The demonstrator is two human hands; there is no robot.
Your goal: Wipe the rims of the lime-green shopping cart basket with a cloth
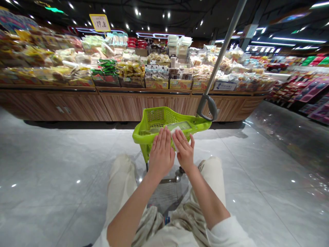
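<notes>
In the head view, looking down past two bent knees in off-white trousers point(120, 178) and a white sleeve point(227, 231) to a bright green shopping basket point(144, 138), mounted as a cart near the middle of the view, above a grey tiled floor point(51, 164). Laid over the near rim of the basket, palms turned down: left hand point(161, 152), fingers straight, together and unclenched, with the underside hidden. Just beside it, fingers likewise extended and pointing away: right hand point(184, 151), over a white tissue point(175, 130) that pokes out between both hands at the rim. Impossible to tell whether gripped by the right hand or only pressed flat beneath it. Beyond the fingertips, set along the near side of the basket: a pale, see-through panel point(184, 125). At the right end of the basket: a grey loop grip point(201, 107), joined to a long metal pole point(223, 51) slanting up and out at the top. Below the hands, partly covered: a metal tube point(168, 180) of the cart's undercarriage.

Farther off, across the floor: a wood-fronted display bench point(123, 106), heaped with packaged food, including green packets point(106, 65), under a yellow-edged price sign point(99, 23) reading 19.8.
</notes>
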